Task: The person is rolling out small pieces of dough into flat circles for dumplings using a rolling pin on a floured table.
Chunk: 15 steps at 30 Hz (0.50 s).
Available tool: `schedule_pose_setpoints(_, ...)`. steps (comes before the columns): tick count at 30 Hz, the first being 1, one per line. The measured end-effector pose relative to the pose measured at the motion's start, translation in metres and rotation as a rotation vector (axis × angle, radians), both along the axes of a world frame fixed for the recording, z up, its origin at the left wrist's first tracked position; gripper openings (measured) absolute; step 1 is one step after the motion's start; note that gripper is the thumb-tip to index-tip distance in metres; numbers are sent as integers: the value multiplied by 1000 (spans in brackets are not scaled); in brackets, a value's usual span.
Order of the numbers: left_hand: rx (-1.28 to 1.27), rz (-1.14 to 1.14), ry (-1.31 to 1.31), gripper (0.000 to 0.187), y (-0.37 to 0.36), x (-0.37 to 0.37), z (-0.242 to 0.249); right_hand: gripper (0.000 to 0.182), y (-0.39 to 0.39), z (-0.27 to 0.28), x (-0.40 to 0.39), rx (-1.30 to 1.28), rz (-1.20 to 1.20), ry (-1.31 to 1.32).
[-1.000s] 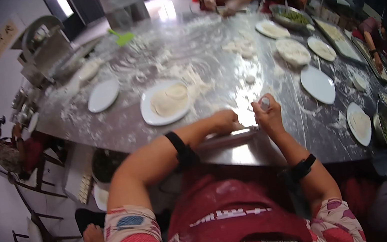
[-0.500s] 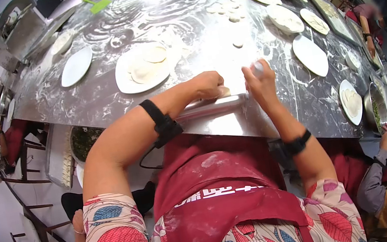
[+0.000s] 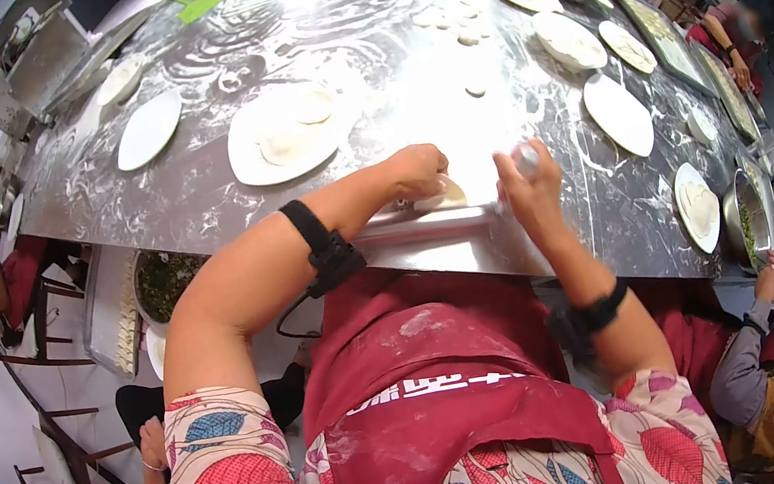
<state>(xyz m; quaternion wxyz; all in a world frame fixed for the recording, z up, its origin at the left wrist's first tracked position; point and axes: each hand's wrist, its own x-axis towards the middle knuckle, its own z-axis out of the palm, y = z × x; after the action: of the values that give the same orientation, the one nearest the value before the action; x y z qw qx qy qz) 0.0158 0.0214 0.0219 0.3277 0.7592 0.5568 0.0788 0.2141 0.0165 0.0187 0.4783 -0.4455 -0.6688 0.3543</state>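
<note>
At the near edge of the floury metal table, my left hand [image 3: 419,172] is closed with its fingertips on a thin round dough wrapper [image 3: 449,196]. Part of the wrapper is hidden under those fingers. To its right, my right hand [image 3: 533,186] is wrapped round what looks like a rolling pin [image 3: 526,157]; only its pale rounded end shows above the fist. Beyond my left hand, a white plate [image 3: 251,164] carries several rolled wrappers [image 3: 284,145]. A single small dough piece [image 3: 475,90] lies ahead of my hands.
Several dough pieces [image 3: 468,35] are scattered farther back. White plates stand on both sides, one bare [image 3: 150,130] at left, another [image 3: 619,116] at right. A green scraper [image 3: 196,7] lies at the far left. Co-workers sit around, one with a bowl [image 3: 749,215] at right.
More of the dough wrapper shows beside my left fingers. My right hand has shifted slightly right and nearer to me, still gripping. The view has moved a little.
</note>
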Motion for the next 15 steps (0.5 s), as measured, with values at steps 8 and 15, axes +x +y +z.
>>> schedule_pose_setpoints(8, -39, 51, -52, 18, -4, -5, 3, 20, 34, -9, -19, 50, 4, 16)
schedule_pose_setpoints(15, 20, 7, -19, 20, 9, 2, -9, 18, -32, -4, 17, -68, 48, 99)
